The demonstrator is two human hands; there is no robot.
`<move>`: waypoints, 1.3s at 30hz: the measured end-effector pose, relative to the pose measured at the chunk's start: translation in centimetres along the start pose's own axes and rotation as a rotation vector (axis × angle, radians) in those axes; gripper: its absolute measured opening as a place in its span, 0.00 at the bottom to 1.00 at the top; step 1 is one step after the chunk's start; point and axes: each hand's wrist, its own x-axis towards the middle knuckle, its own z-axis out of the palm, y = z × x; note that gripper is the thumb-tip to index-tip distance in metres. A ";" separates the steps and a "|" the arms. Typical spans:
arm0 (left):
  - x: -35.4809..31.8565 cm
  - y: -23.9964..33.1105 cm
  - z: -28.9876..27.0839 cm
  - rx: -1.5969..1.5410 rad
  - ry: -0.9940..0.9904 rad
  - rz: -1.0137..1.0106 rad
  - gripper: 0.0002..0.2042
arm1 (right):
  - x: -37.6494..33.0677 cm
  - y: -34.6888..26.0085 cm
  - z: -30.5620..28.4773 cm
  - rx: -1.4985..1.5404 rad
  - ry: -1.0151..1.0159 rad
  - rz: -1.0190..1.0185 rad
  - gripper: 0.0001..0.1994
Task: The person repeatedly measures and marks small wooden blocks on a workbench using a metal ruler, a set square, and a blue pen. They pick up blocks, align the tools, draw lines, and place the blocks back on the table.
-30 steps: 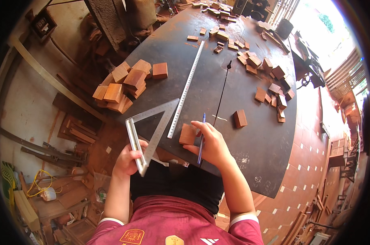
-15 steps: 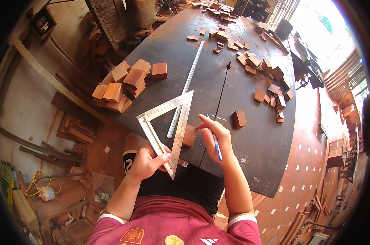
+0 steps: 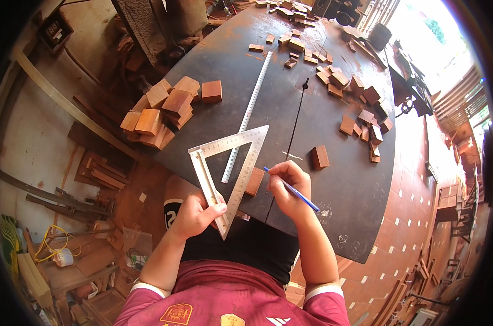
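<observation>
My left hand (image 3: 200, 214) is closed on the lower corner of a metal triangle square (image 3: 253, 149), held over the table's near edge. Beneath the square lies a long steel ruler (image 3: 255, 89), running away across the dark tabletop. In my right hand (image 3: 291, 187) a blue pen (image 3: 301, 196) is gripped, its tip pointing left toward the square. A reddish wooden block (image 3: 254, 181) sits between the square and my right hand, partly covered by the square. Another wooden block (image 3: 320, 157) stands to the right of my right hand, apart from it.
A stack of wooden blocks (image 3: 148, 121) rests at the table's left edge, with a single block (image 3: 211, 92) beside it. More blocks (image 3: 347, 125) are scattered along the right side and far end. A dark slot (image 3: 297, 119) runs lengthwise through the tabletop (image 3: 344, 201).
The square has tilted rightward in my left hand. My right hand has drawn slightly nearer to me, its fingers curling in, and the pen has swung from steep to slanting with its tip leftward.
</observation>
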 end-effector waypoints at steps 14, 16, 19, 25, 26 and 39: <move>0.8 -1.5 1.6 0.115 0.235 0.172 0.14 | 0.0 -0.4 0.8 -0.105 -0.015 -0.024 0.04; 1.1 -2.0 1.4 0.116 0.237 0.187 0.14 | 0.0 -0.1 0.9 -0.081 -0.024 -0.015 0.05; 1.2 -1.9 1.3 0.151 0.241 0.200 0.15 | -0.1 0.1 1.1 -0.084 -0.007 -0.019 0.06; 0.6 -1.6 2.0 0.188 0.280 0.230 0.15 | 0.2 -0.3 1.3 -0.123 0.038 -0.058 0.07; 0.6 -1.8 2.0 0.182 0.287 0.232 0.15 | 0.3 -0.3 1.3 -0.131 0.041 -0.070 0.07; 0.6 -0.9 1.7 0.174 0.254 0.123 0.13 | 0.2 0.1 2.0 -0.092 0.060 -0.033 0.05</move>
